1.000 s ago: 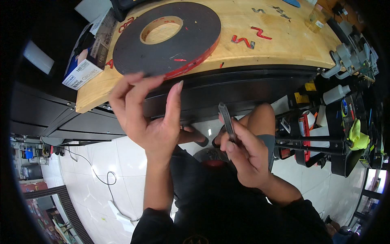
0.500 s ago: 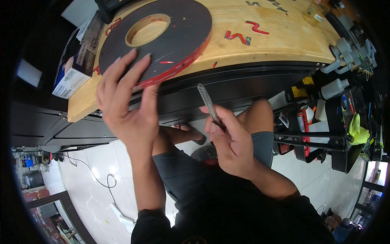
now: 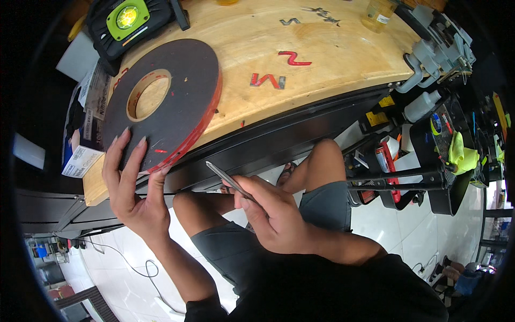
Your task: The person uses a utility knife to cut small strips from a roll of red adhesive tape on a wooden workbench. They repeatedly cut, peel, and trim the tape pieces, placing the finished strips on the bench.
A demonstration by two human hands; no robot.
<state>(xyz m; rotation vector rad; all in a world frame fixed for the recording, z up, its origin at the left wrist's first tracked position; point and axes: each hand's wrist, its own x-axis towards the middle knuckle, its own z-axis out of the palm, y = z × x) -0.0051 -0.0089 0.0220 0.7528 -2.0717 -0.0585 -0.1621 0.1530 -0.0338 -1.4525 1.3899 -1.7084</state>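
A large flat roll of dark grey foam tape with a red liner on its edge lies on the wooden bench, reaching its front edge. My left hand grips the near rim of the roll, fingertips on the top face and thumb against the red edge. A small red scrap sits on the roll near these fingers. In my right hand is a slim metal utility knife, held between thumb and fingers. Its tip points up and left toward the roll, apart from it.
Red-and-grey letter-shaped pieces lie on the wooden bench. A glove box and a work light stand at the left. A clear jar and a grey clamp-like tool are far right; a black cart stands below.
The view has shifted, so the bench and roll appear lower and further left. My right hand has brought the knife a little nearer the roll's red edge, tilted more to the left.
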